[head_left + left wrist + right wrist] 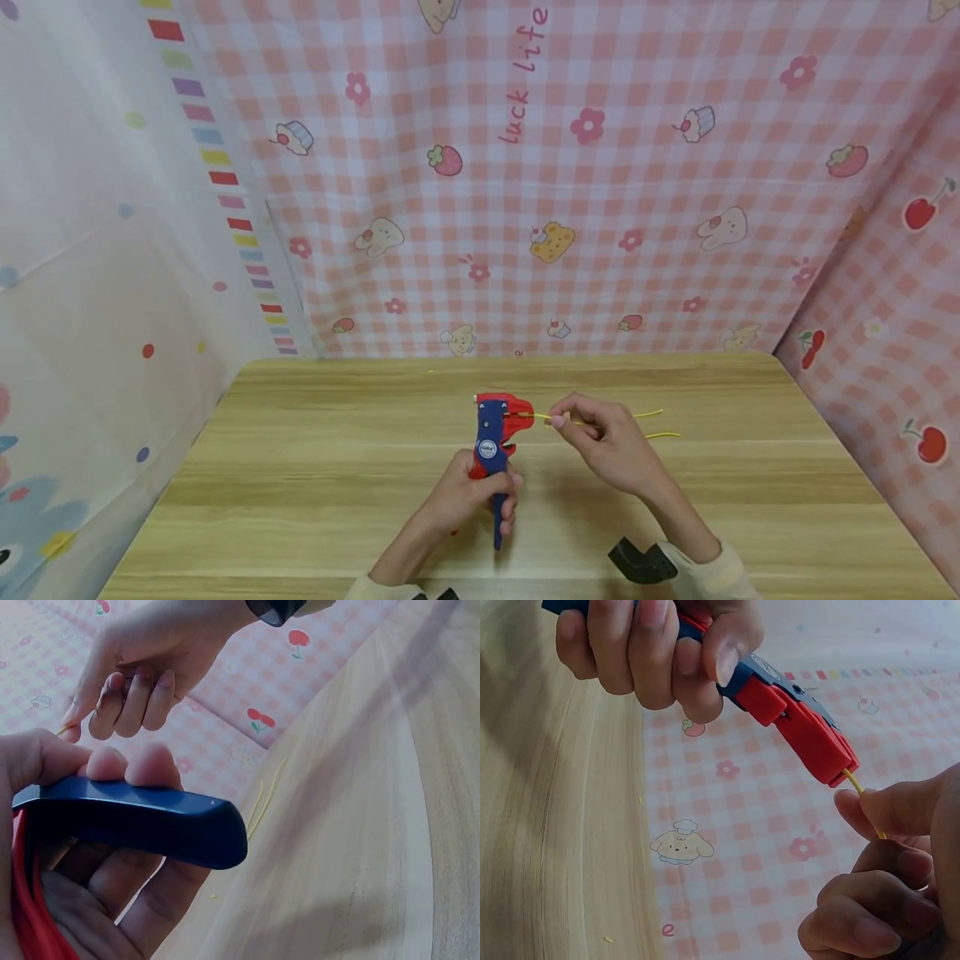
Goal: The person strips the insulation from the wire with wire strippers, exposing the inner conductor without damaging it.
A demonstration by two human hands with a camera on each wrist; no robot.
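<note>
A wire stripper (pixel 490 433) with a blue body and red jaws stands in the middle of the head view, its head pointing right. My left hand (pixel 480 492) grips its handles, fingers wrapped around the blue handle (pixel 150 814). To the right, my right hand (pixel 611 442) pinches a thin yellow wire (pixel 853 781) between thumb and forefinger. One end of that wire runs into the nose of the red jaws (pixel 817 746); how deep it goes is hidden. The right hand's other fingers are curled below the pinch.
Beyond the right hand, yellow wire lengths (pixel 663 434) show over the wooden table (pixel 300 467). Small yellow scraps (pixel 608 940) lie on the tabletop. A pink checked cloth (pixel 465 208) hangs behind the table, with more printed cloth at both sides.
</note>
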